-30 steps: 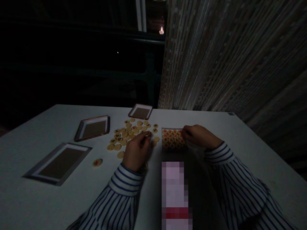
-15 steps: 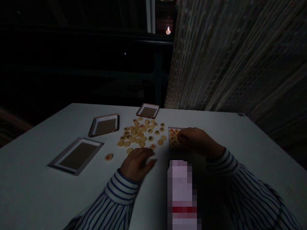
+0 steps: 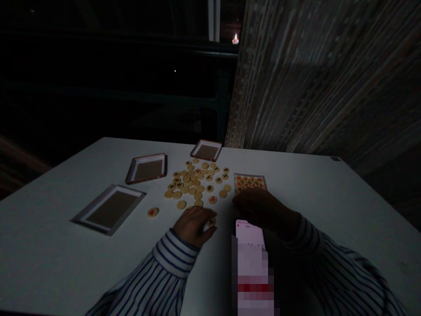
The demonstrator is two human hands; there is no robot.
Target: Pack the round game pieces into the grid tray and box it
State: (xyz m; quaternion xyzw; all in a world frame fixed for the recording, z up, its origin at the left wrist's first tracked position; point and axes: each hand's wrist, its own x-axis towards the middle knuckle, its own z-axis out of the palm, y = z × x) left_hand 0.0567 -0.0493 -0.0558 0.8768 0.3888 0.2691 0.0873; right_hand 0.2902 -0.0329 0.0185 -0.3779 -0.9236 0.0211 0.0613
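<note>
My left hand (image 3: 193, 226) rests low over the table, a round Chinese chess piece (image 3: 211, 222) with a dark character between its thumb and fingers. My right hand (image 3: 263, 205) is curled at the near side of a shallow box (image 3: 265, 181) and covers part of it. Its fingertips are dark, so whatever they hold cannot be made out. Rows of chess pieces with red characters (image 3: 252, 180) lie in the box's far part. A loose heap of pale wooden pieces (image 3: 194, 181) spreads beyond my left hand, some face down, others showing black or red characters.
Three shallow trays stand on the white table (image 3: 59, 259): a near-left tray (image 3: 110, 210), a brown-rimmed tray (image 3: 148, 168) and a far tray (image 3: 207, 150). One red-marked piece (image 3: 153, 212) lies apart. A lit phone (image 3: 250, 232) lies before my right hand. A string curtain (image 3: 296, 79) hangs behind.
My right hand has shifted toward me and left, uncovering red-marked pieces in the box's far rows. A dark-marked piece now shows between my left thumb and fingers. The view has shifted slightly.
</note>
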